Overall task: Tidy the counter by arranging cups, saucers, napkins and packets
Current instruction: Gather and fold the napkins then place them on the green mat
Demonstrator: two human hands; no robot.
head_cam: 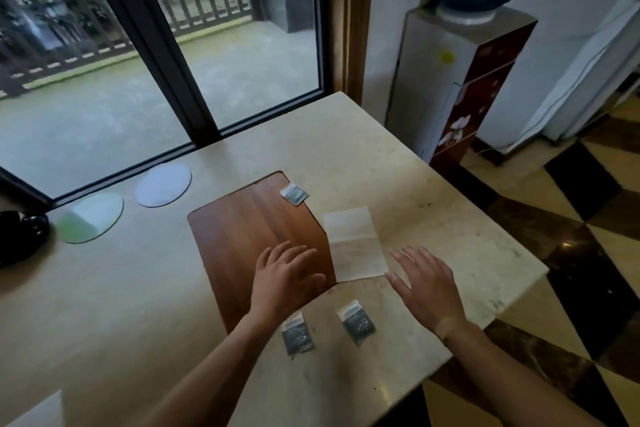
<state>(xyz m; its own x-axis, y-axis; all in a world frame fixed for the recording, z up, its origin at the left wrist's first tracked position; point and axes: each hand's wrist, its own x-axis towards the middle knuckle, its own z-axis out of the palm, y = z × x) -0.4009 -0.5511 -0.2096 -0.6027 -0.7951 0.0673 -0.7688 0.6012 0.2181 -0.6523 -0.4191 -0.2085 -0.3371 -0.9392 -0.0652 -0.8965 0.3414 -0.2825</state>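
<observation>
Packets [356,322] carry unreadable print; left hand [284,276], right hand [424,288] spread flat.

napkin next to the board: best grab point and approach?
The napkin lies flat; its left edge seems to overlap the wooden board. Probably best to pinch the bare right edge or near-right corner, coming from the right with the right hand, open beside it. A flat sheet needs an edge lifted first.

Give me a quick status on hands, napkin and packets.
Left hand and right hand open, holding nothing. Napkin flat between them. Three packets loose. Nothing blocking.
</observation>
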